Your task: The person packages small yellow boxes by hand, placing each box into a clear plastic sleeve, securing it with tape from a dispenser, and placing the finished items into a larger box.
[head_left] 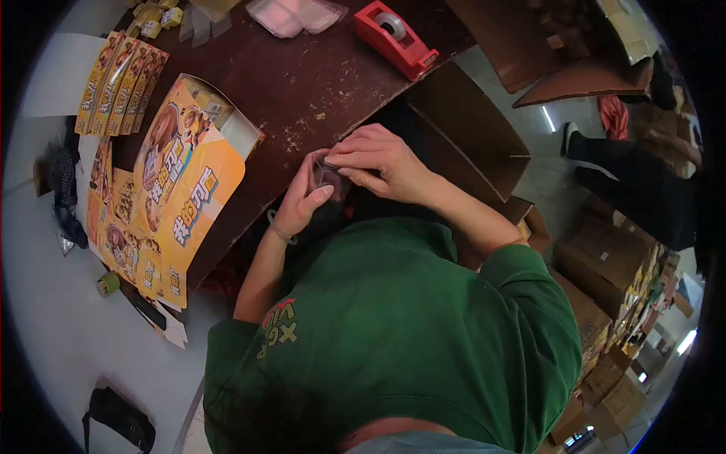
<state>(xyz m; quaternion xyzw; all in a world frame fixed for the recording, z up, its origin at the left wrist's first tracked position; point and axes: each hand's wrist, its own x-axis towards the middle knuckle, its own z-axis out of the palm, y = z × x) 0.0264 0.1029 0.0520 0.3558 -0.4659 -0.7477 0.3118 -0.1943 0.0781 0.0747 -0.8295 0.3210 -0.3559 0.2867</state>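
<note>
My left hand [302,198], with a bracelet at the wrist, is closed around a small piece of clear plastic [330,180] at the table's front edge. I cannot make out whether the plastic is a bag or a box. The fingers of my right hand [378,163] pinch its upper edge from the other side. Flat clear plastic sleeves [296,15] lie farther back on the dark red table [302,91]. To the left stands an open yellow printed carton [189,151] with its flap folded out toward me.
A red tape dispenser [395,38] sits at the table's right edge. Several yellow printed packs [121,83] stand in a row at the left. An open cardboard box [469,125] is below on the right, and a person's dark-trousered leg [635,178] is farther right.
</note>
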